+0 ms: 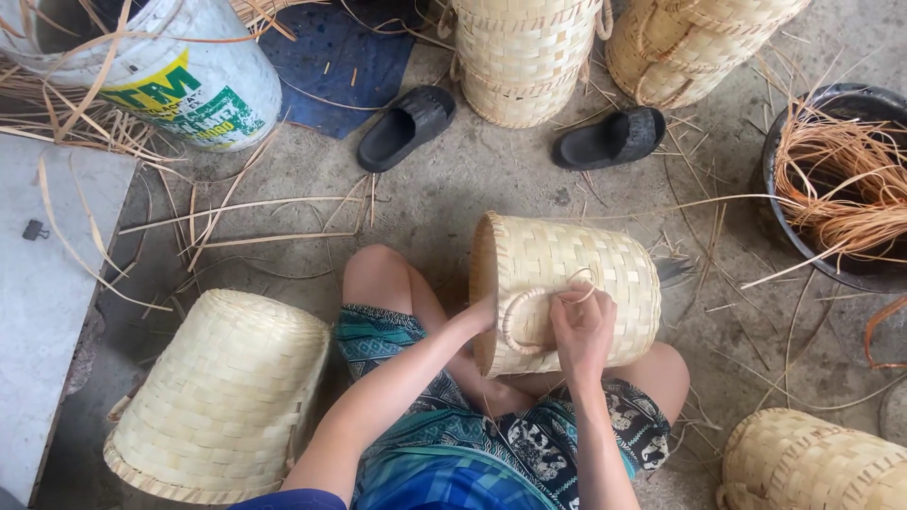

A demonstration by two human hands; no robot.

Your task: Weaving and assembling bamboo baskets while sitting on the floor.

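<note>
Two bare hands work on the woven bamboo basket [567, 283] lying on its side in our lap at the centre of the frame: our right hand [583, 329] pinches a thin cane strip [578, 280] against its looped handle [525, 321], while our left hand [484, 312] grips the basket's rim. Another basket [222, 397] lies overturned at lower left, just beside our knee. Black sandals [408, 126] sit on the concrete floor [453, 189] above, and a dark basin [831, 179] of soaking strips fills the right edge.

left hand [480, 314] fingers hidden behind basket [567, 283] (rim side)
</note>
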